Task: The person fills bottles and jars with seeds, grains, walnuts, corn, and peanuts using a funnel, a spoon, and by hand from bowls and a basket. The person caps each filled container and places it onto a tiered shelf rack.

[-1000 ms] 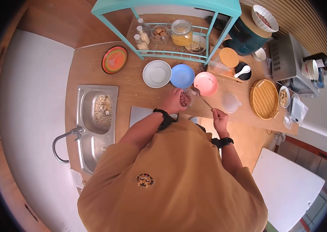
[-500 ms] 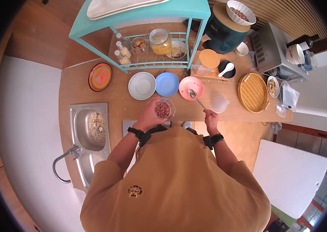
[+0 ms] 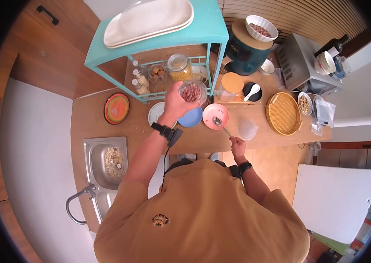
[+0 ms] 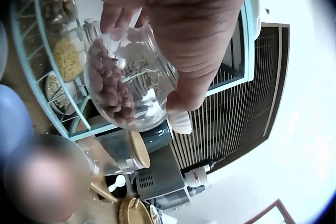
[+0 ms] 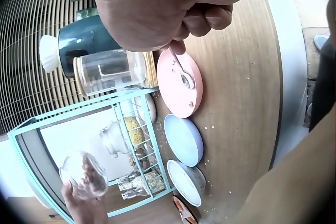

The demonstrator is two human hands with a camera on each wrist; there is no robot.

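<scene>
My left hand (image 3: 176,107) grips a round clear glass jar (image 3: 193,90) partly filled with reddish, peanut-like pieces. The jar is raised in front of the turquoise shelf (image 3: 157,43), and in the left wrist view its glass (image 4: 149,95) sits between thumb and fingers. With my right hand (image 3: 238,149) I hold a metal spoon (image 3: 226,131) by the end of its handle. The spoon's head lies over the inside of a pink bowl (image 3: 214,111), where a few reddish pieces (image 5: 191,103) show. A blue bowl (image 3: 189,119) and a white bowl (image 3: 154,115) stand beside it, partly behind my left hand and forearm.
A translucent lid (image 3: 247,129) and a wicker tray (image 3: 283,114) are on the counter to the right. The shelf holds a jar of yellow grains (image 3: 179,69) and small bottles (image 3: 141,81). At left are a striped plate (image 3: 116,108) and the sink (image 3: 93,153).
My left hand has lifted the jar up and away from my body, to the front of the shelf. The spoon has gone from beside the jar to the pink bowl and stays there.
</scene>
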